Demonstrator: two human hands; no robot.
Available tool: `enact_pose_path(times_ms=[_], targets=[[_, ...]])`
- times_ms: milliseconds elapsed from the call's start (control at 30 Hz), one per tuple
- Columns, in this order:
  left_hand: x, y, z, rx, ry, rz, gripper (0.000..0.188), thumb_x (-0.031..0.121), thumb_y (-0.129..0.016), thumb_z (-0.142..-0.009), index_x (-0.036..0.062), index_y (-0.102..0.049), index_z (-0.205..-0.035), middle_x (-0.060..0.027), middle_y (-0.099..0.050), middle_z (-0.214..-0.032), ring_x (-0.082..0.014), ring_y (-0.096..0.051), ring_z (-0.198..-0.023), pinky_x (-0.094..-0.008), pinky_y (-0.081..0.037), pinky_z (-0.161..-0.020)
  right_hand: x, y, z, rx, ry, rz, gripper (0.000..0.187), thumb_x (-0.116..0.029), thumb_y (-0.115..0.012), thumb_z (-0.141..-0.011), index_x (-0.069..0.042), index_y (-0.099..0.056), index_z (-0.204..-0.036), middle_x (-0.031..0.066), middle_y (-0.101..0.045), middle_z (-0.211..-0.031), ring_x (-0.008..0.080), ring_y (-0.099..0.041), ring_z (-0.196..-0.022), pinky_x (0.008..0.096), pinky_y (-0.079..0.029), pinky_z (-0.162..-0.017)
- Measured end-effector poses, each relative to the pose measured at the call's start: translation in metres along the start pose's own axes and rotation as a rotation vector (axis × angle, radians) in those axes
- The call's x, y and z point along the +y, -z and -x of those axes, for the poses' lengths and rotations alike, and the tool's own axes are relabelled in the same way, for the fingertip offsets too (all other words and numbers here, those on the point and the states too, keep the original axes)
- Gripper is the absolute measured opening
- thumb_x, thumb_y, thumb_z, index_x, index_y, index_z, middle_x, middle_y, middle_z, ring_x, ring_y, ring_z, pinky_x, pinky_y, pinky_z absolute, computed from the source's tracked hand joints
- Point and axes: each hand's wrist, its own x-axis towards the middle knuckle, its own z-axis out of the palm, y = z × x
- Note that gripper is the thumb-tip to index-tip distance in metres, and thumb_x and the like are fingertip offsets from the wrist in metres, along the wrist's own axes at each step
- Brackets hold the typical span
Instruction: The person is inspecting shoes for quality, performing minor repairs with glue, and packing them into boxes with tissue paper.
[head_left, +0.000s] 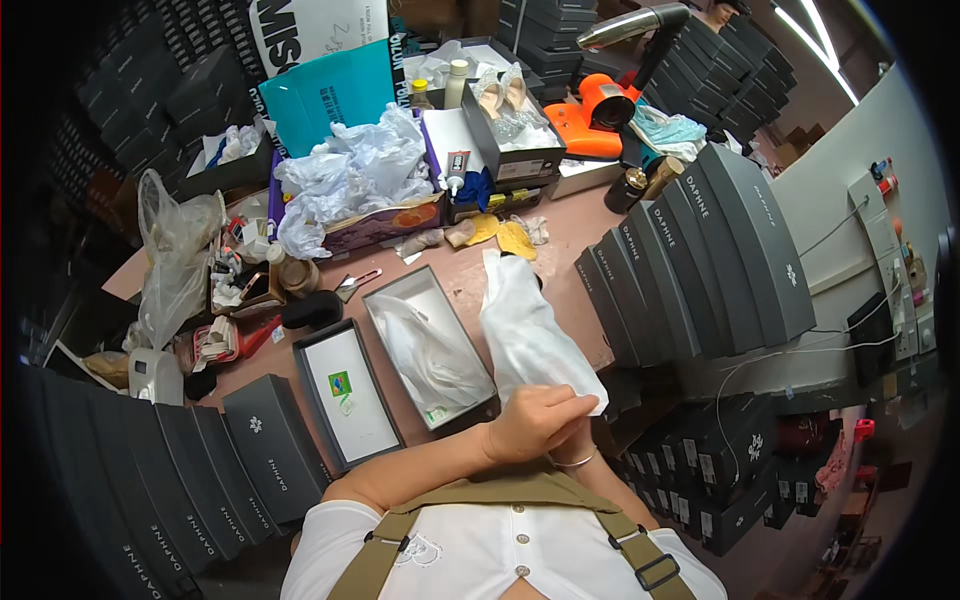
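A long piece of white cloth [530,335] lies on the table straight ahead of me, with a small dark patch showing by its far end. My left hand [535,420] reaches across to the right, its fingers closed on the cloth's near edge. Close behind it and mostly hidden is my right hand [572,440], with a bracelet at the wrist; its fingers do not show clearly. To the left sits an open grey shoe box [484,408] with a white-wrapped bundle [425,350] inside. Beside that lies a shallow box lid [350,390], white inside, with a small green sticker.
Stacked dark shoe boxes [700,260] rise at the right, and more boxes [270,450] stand at the left. At the back are a bin of crumpled white paper [360,170], a box with clear-wrapped shoes [520,155] and an orange tool [600,115]. Scissors-like tool [358,284] lies mid-table.
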Motion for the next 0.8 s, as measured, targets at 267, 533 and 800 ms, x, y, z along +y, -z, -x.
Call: enact_pose_path(times_ms=[267, 533, 800], targets=[[0.019, -0.004, 0.023, 0.022, 0.031, 0.029, 0.028, 0.002, -0.065, -0.072, 0.0034, -0.06, -0.099, -0.0071, -0.052, -0.068, -0.0232, -0.056, -0.057, -0.0327, -0.044, -0.05, 0.006, -0.022, -0.045, -0.265, -0.021, 0.31, 0.042, -0.028, -0.039, -0.095, -0.002, -0.042, -0.128, 0.0129, -0.043, -0.132, 0.0263, -0.042, -0.121, 0.0373, -0.031, -0.104], [0.02, 0.014, 0.033, -0.306, -0.021, 0.053, 0.034, 0.014, -0.069, -0.076, 0.0032, -0.058, -0.106, -0.0081, -0.058, -0.08, -0.0245, -0.058, -0.062, -0.0312, -0.049, -0.055, 0.03, 0.011, -0.073, -0.317, 0.651, 1.487, 0.043, -0.027, -0.042, -0.094, -0.002, -0.041, -0.129, 0.0124, -0.043, -0.133, 0.0265, -0.041, -0.122, 0.0377, -0.03, -0.105], [-0.063, 0.074, 0.11, 0.953, 0.964, 1.016, 0.065, 0.021, -0.065, -0.083, 0.0072, -0.03, -0.136, -0.01, -0.047, -0.126, -0.0226, -0.046, -0.116, -0.0393, -0.039, -0.098, 0.084, -0.053, -0.041, -0.9, 0.419, 1.521, 0.048, -0.026, -0.048, -0.092, -0.001, -0.038, -0.132, 0.0137, -0.04, -0.135, 0.0249, -0.039, -0.124, 0.0378, -0.03, -0.105]])
